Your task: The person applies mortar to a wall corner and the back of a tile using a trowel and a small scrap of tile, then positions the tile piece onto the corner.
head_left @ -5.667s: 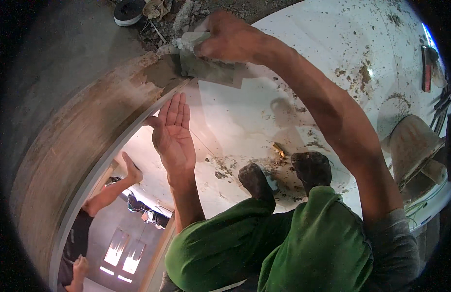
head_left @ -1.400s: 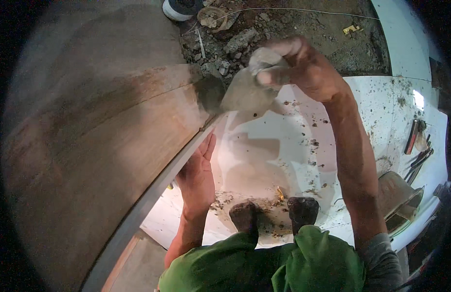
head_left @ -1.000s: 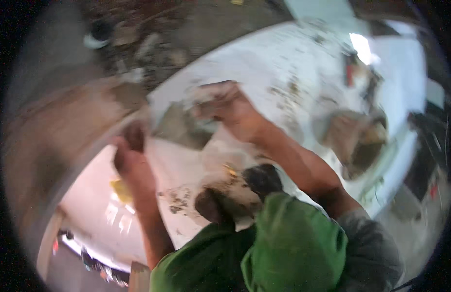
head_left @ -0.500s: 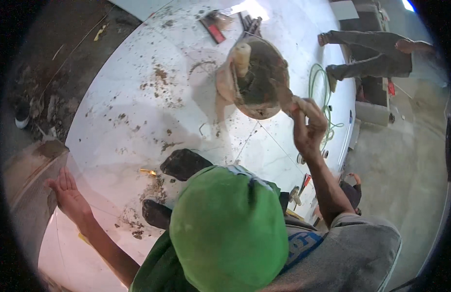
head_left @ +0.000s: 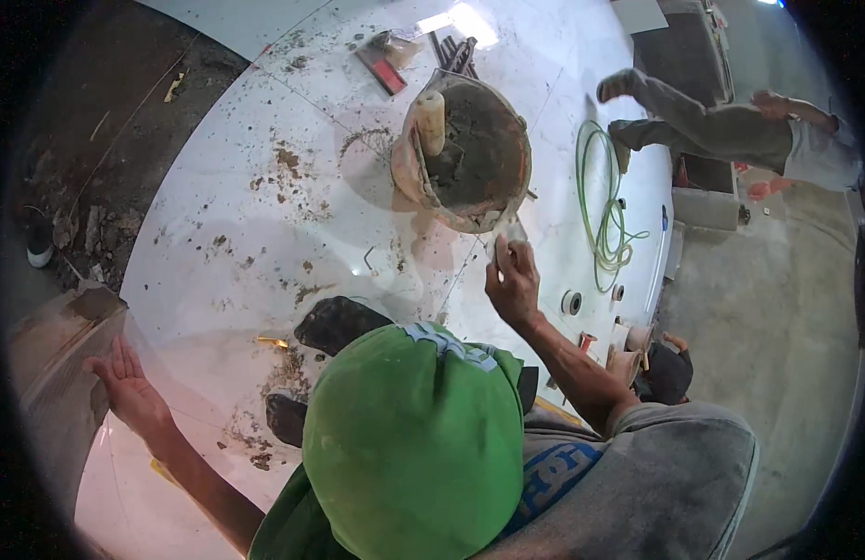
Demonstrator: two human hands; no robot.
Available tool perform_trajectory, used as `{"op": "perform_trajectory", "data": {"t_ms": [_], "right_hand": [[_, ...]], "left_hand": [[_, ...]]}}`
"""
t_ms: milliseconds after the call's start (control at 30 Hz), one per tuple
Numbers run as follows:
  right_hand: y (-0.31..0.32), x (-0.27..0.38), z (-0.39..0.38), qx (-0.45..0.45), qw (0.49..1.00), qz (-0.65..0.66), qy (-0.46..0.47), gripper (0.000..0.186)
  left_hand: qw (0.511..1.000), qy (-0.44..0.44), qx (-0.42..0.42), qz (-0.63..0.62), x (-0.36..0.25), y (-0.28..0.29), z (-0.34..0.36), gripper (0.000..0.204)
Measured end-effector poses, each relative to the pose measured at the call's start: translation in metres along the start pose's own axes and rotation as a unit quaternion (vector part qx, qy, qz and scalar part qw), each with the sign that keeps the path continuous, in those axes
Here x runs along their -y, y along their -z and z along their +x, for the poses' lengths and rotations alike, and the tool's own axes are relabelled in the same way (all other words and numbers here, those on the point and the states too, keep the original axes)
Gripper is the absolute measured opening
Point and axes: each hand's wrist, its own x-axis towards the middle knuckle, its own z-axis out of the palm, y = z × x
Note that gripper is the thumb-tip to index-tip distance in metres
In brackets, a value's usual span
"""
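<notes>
Seen from the head, the right hand (head_left: 516, 287) grips a flat scraper (head_left: 513, 229) by the near rim of a bucket (head_left: 407, 177) of grey mud (head_left: 470, 177) on the white floor (head_left: 203, 210). The left hand (head_left: 138, 399), fingers open, is beside the wall (head_left: 59, 341).

Building site: mortar bucket (head_left: 409, 175), rubble (head_left: 104, 233)

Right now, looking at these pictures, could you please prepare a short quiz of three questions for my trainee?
1. Which is nearer to the bucket: the left hand or the right hand?
2. True or false: the left hand is closed into a fist.
3. Fill in: the looped hose is ____ in colour.

Key:
1. The right hand, close to the rim.
2. False; it is open, with the palm showing.
3. Green.
</notes>
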Motion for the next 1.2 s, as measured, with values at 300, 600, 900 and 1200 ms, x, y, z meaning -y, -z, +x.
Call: {"op": "perform_trajectory", "data": {"t_ms": [300, 600, 900, 1200], "right_hand": [[0.018, 0.028, -0.008, 0.285, 0.916, 0.274, -0.060, 0.018], [-0.060, 0.233, 0.157, 0.398, 0.699, 0.595, -0.002, 0.024], [0.005, 0.362, 0.215, 0.494, 0.339, 0.636, 0.486, 0.018], [0.012, 0.366, 0.244, 0.489, 0.311, 0.630, 0.516, 0.016]], "left_hand": [[1.000, 0.014, 0.018, -0.003, 0.010, 0.003, 0.000, 0.087], [0.999, -0.016, 0.005, -0.036, 0.012, 0.028, 0.007, 0.061], [0.999, 0.031, -0.023, 0.011, 0.005, 0.047, -0.012, 0.073], [0.999, -0.009, 0.021, 0.023, -0.008, -0.021, -0.020, 0.077]]}}
